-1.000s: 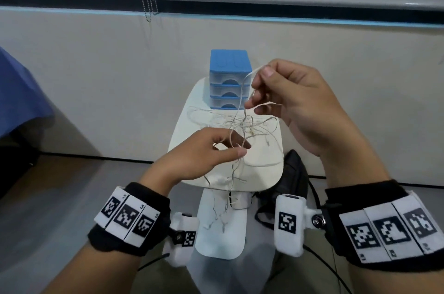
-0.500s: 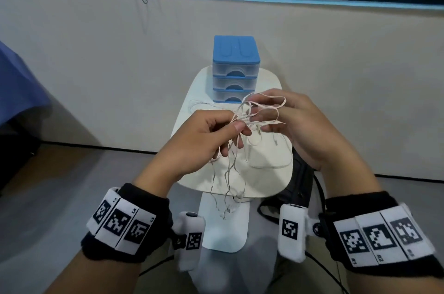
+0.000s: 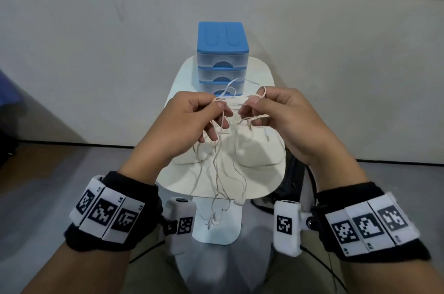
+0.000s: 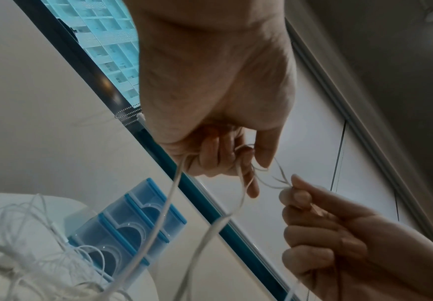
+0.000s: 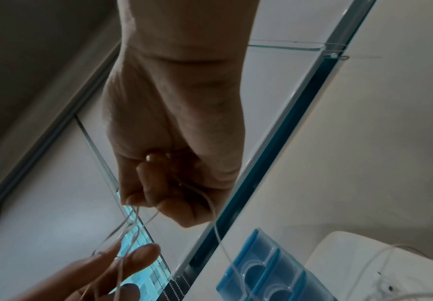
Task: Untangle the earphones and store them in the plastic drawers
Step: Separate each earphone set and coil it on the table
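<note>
A tangle of thin white earphones (image 3: 230,111) hangs between my hands above the small white table (image 3: 269,173). My left hand (image 3: 216,108) pinches a loop of cord between thumb and forefinger, and its other fingers are curled around strands (image 4: 241,173). My right hand (image 3: 254,103) pinches another loop a short way to the right (image 5: 135,211). Loose strands and earbuds (image 3: 215,220) dangle past the table's front edge. The blue-topped plastic drawers (image 3: 222,58) stand at the table's far end with all three drawers closed.
More white cord lies on the tabletop near the drawers (image 4: 30,244). A beige wall (image 3: 96,53) runs behind the table, with a window ledge above. A black bag (image 3: 292,178) sits on the floor to the table's right.
My right hand came down from beside the drawers to meet the left. Both hands then drew slightly apart, each pinching a loop, and the tangle has lifted off the table.
</note>
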`<state>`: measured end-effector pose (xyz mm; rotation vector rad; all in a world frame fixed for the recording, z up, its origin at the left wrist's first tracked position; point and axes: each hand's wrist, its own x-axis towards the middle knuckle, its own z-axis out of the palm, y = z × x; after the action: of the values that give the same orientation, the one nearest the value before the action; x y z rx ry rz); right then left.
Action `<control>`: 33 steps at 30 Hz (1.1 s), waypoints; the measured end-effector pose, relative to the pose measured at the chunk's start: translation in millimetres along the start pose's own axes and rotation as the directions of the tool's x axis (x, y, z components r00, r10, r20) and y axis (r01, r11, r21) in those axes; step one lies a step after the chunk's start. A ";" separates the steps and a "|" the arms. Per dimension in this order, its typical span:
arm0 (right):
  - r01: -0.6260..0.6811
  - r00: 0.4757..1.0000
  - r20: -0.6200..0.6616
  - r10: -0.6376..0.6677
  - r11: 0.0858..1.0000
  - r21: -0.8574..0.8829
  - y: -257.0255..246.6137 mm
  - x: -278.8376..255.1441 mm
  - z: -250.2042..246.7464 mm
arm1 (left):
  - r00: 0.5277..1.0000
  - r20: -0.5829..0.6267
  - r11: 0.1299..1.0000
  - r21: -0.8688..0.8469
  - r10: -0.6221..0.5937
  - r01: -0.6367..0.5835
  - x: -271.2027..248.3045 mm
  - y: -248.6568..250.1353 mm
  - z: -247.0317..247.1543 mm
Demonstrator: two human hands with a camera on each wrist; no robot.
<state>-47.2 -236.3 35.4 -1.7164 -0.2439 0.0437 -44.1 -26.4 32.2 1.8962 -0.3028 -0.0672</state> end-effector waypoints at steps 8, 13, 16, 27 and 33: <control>0.046 0.999 0.026 -0.047 0.998 0.029 -32.3 0.6 -14.5 | 0.996 -0.048 0.990 -0.116 0.074 -0.079 12.1 14.9 -6.0; 0.080 0.992 0.106 -0.074 0.995 -0.056 -46.5 -3.8 -15.8 | 0.992 -0.050 0.986 -0.112 0.117 -0.122 7.8 21.5 -4.2; 0.102 0.995 0.014 -0.101 0.994 -0.030 -43.3 -9.3 -29.6 | 0.987 -0.096 0.985 -0.105 0.128 -0.137 1.5 19.7 -15.2; -0.041 0.962 -0.271 0.033 0.999 -0.023 12.7 -43.7 -38.2 | 0.993 -0.050 0.992 -0.066 0.104 -0.107 -37.3 15.9 -22.8; -0.106 0.991 -0.090 0.097 0.989 -0.102 7.0 -65.9 -22.2 | 0.994 0.033 0.994 -0.001 0.106 -0.106 -54.7 33.1 -14.1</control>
<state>-106.9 -271.1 24.9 -1.8317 -0.0971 0.0336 -100.0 -10.5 62.4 1.8781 -0.4252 -0.0265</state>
